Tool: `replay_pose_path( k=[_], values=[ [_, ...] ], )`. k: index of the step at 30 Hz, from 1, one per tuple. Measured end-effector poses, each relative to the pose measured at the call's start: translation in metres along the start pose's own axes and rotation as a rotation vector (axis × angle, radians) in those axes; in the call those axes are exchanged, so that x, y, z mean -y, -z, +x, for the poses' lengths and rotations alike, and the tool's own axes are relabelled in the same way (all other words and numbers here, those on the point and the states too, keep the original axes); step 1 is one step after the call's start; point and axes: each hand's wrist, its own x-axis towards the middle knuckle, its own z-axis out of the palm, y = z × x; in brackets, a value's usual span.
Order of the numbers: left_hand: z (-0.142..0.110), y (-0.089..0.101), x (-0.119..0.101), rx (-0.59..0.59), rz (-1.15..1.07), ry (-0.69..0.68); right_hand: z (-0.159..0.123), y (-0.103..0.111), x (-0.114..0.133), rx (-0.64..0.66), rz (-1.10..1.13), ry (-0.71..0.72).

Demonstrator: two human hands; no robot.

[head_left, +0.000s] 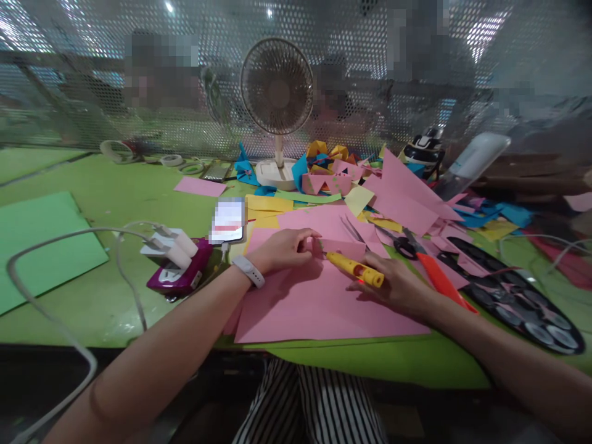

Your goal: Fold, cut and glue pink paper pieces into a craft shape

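My right hand (pixel 393 287) is closed around a yellow glue gun (pixel 354 268) with a small red light showing. Its nozzle points left, close to a folded strip of pink paper (pixel 343 248) that stands up from the sheets. With fingers bent together, my left hand (pixel 289 248) pinches the left end of that strip, where a small green mark shows. Both hands are over a large pink paper sheet (pixel 296 314) near the table's front edge. A white watch band (pixel 248 271) is on my left wrist.
Behind my hands stand a fan (pixel 277 92) and a heap of folded coloured paper (pixel 328 169). A phone (pixel 227 219) and a purple power strip (pixel 180 274) with cables lie left. Orange-handled scissors (pixel 444 280) and a black palette (pixel 522 302) lie right. Green sheets (pixel 41 246) are far left.
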Motion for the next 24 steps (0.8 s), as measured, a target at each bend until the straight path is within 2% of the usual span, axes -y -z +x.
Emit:
replay_pose_path(
  k=[16, 24],
  values=[
    [-0.001, -0.0005, 0.0041, 0.002, 0.02, -0.029, -0.0011, -0.0015, 0.0004, -0.026, -0.056, 0.033],
    [-0.001, -0.0008, 0.0042, 0.002, 0.012, -0.027, -0.0015, -0.0008, 0.003, -0.006, -0.009, -0.001]
  ],
)
